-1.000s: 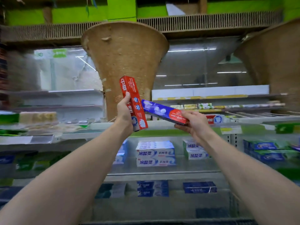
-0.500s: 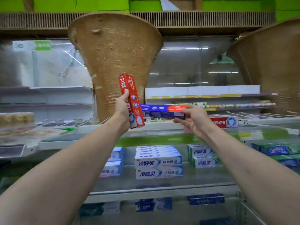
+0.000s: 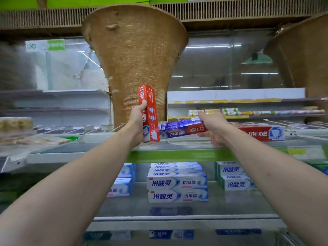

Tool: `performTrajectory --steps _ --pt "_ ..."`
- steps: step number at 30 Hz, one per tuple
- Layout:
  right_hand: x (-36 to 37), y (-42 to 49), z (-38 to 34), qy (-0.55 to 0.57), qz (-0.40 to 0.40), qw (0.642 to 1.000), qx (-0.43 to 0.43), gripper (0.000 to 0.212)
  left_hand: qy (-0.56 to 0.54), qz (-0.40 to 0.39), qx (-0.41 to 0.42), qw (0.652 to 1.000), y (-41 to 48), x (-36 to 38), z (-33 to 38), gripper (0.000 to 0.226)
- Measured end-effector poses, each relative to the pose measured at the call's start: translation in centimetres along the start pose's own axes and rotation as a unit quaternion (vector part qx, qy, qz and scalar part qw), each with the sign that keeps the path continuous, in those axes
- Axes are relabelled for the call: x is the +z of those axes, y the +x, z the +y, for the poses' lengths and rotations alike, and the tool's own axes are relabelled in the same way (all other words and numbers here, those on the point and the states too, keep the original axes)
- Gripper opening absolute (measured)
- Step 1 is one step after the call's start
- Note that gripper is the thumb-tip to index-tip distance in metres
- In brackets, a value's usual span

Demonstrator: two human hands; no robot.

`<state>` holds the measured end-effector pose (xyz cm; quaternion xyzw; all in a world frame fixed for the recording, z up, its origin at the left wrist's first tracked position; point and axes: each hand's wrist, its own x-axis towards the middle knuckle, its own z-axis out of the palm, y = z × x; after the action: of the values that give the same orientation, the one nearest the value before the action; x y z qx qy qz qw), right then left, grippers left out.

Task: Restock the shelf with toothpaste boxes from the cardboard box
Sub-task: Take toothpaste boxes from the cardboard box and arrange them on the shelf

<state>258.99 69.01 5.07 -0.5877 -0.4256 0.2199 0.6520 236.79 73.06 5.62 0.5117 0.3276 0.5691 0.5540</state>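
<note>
My left hand (image 3: pixel 137 121) grips a red toothpaste box (image 3: pixel 148 112) that stands almost upright in front of the upper shelf (image 3: pixel 177 155). My right hand (image 3: pixel 214 126) grips a blue and red toothpaste box (image 3: pixel 179 129) lying nearly level, its print upside down, just above the shelf's front edge. The blue box's left end touches the lower part of the red box. Another red toothpaste box (image 3: pixel 257 133) lies on the same shelf to the right of my right hand. The cardboard box is out of view.
A wide woven column (image 3: pixel 134 59) rises behind the shelf, and a second one (image 3: pixel 301 55) stands at the right. White and blue toothpaste boxes (image 3: pixel 177 183) are stacked on the shelf below, with green and white ones (image 3: pixel 234 176) beside them. Wire dividers (image 3: pixel 284 124) line the upper shelf.
My right hand has turned the blue box over and lowered it toward the shelf edge. The left hand keeps the red box upright, now more vertical. The view has moved closer.
</note>
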Motion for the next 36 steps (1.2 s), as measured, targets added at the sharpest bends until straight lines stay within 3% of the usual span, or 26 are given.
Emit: performTrajectory --steps 3,7,10,13,15,21,23,25,27,29,32,36 --pt "0.0 0.4 0.0 -0.089 -0.015 0.996 0.010 0.044 -0.015 0.003 -0.011 1.000 0.8 -0.2 0.0 0.046" --pt "0.4 0.3 0.1 -0.120 -0.083 0.988 0.057 0.038 -0.013 0.003 -0.012 1.000 1.6 -0.2 0.0 0.047" --pt "0.5 0.3 0.0 -0.182 -0.058 0.980 0.057 0.036 -0.016 0.003 -0.018 1.000 1.8 -0.1 -0.1 0.046" --pt "0.6 0.2 0.0 -0.337 -0.015 0.941 0.028 0.039 -0.018 -0.003 -0.022 1.000 1.9 0.0 -0.2 0.045" --pt "0.6 0.4 0.1 -0.364 -0.016 0.931 0.020 0.039 -0.018 -0.003 -0.019 1.000 2.1 -0.1 -0.2 0.045" --pt "0.8 0.3 0.1 -0.350 -0.024 0.936 0.001 0.037 -0.039 0.014 -0.008 0.999 1.6 -0.1 0.5 0.048" --pt "0.9 -0.1 0.0 -0.369 0.024 0.927 -0.065 0.034 -0.056 0.017 -0.014 0.998 1.2 0.0 1.0 0.046" --pt "1.2 -0.6 -0.4 -0.313 0.063 0.934 -0.160 0.028 -0.086 0.018 0.002 0.996 1.2 0.4 1.2 0.047" --pt "1.7 -1.9 -1.2 -0.216 0.007 0.958 -0.191 0.026 -0.122 0.015 0.015 0.992 1.1 1.1 1.2 0.046" --pt "2.6 -3.3 -2.0 -0.154 -0.098 0.972 -0.146 0.034 -0.153 0.001 0.016 0.988 0.9 1.9 1.1 0.045" --pt "3.3 -4.9 -2.3 -0.120 -0.215 0.966 -0.074 0.046 -0.176 -0.019 0.014 0.984 0.7 2.9 0.9 0.044" --pt "3.3 -5.1 -1.2 -0.102 -0.237 0.961 -0.101 0.042 -0.175 -0.034 0.003 0.984 0.3 3.4 0.7 0.047"
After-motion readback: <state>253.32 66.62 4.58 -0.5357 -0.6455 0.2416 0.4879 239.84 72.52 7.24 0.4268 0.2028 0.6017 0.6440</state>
